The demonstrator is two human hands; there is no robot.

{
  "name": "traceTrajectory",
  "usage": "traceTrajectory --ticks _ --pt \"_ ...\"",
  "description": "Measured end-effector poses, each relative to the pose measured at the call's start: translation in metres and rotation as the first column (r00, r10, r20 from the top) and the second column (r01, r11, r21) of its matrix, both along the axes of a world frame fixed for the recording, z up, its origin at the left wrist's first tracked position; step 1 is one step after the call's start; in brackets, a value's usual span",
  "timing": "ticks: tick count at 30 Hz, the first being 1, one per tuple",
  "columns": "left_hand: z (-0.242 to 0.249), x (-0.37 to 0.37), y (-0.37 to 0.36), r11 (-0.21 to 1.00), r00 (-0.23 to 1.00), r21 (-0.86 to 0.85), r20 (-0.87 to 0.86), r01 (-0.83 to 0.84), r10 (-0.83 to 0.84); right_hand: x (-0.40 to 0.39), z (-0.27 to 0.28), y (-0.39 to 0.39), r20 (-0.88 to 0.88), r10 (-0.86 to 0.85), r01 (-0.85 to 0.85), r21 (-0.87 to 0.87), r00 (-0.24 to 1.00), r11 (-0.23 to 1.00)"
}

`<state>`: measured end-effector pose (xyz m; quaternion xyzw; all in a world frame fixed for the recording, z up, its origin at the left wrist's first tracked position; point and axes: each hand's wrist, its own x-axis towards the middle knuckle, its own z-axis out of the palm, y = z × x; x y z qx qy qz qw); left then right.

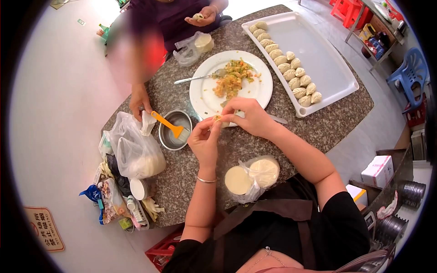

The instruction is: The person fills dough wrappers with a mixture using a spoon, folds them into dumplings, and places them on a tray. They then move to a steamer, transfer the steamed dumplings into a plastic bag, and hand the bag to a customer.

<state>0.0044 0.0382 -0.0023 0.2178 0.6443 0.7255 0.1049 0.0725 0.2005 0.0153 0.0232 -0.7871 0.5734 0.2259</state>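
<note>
My left hand (205,139) and my right hand (246,117) meet over the near edge of a white plate (200,98), both pinching a small dumpling (218,118) with yellowish filling showing. On the plate lie chopped filling (230,84) and a metal spoon (195,78). Beside my left hand stands a metal bowl (167,142) with an orange-handled brush (168,124) in it. Nearer my body, two stacks of round wrappers (238,180) sit in clear plastic. Pleated dumplings (289,74) line the left side of a white tray (327,59).
Across the table a co-worker's hand (207,16) holds a dumpling; the other hand (140,101) is beside a plastic bag (136,145). Another wrapper stack (204,42) lies behind the plate. A white-lidded tub (139,189) and packages (111,198) crowd the left edge.
</note>
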Motion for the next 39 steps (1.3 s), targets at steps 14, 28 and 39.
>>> traceTrajectory --ticks 14,28,39 --pt "-0.004 0.000 -0.002 0.999 0.999 0.014 0.013 0.035 -0.035 -0.004 -0.010 -0.003 0.001 -0.076 0.076 -0.050 0.997 0.996" --pt "-0.004 0.002 0.002 0.992 0.997 0.106 0.020 0.073 -0.076 0.000 0.000 0.007 0.051 -0.026 0.032 -0.126 0.998 0.992" --pt "0.016 0.010 0.007 0.999 0.999 0.044 -0.049 0.002 0.000 -0.002 -0.004 -0.001 -0.067 -0.067 0.072 0.067 0.996 0.995"
